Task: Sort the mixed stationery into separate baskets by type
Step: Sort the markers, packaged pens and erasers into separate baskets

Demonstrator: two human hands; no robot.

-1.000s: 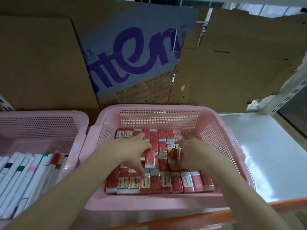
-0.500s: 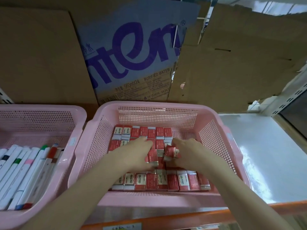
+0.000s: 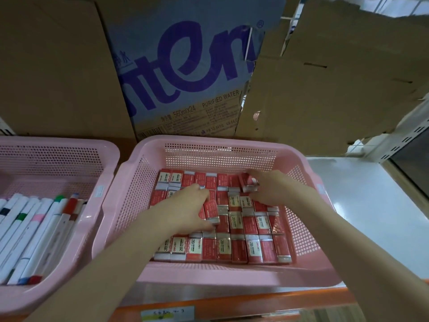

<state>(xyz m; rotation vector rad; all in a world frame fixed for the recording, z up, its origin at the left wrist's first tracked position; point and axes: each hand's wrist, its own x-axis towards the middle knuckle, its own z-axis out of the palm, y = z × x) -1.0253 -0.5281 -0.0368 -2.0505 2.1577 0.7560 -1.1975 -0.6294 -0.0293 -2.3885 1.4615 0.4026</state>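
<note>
Compared with half a second ago: right hand moved from the middle of the pink basket to that basket's back row, at its right end, fingers pinching a tilted red eraser (red sleeve, pale end) just above the packed rows of erasers. Left hand now a little nearer the basket's centre, thumb and fingers curled round another red eraser that sits askew on the second and third rows. Hands further apart than before, each holding its own eraser, neither touching the other. Rows of red erasers elsewhere in the basket lined up as earlier, front row label-up and reading 2B. Left of the basket, a second pink basket with white markers lying side by side, cut off by the picture's edge, so their number cannot be told. Behind the basket, flattened cardboard with purple lettering, partly cropped. Below the basket's front rim, an orange shelf edge with a small label, its writing too faint to read. Erasers under both palms hidden; small print on the wrappers not legible.
</note>
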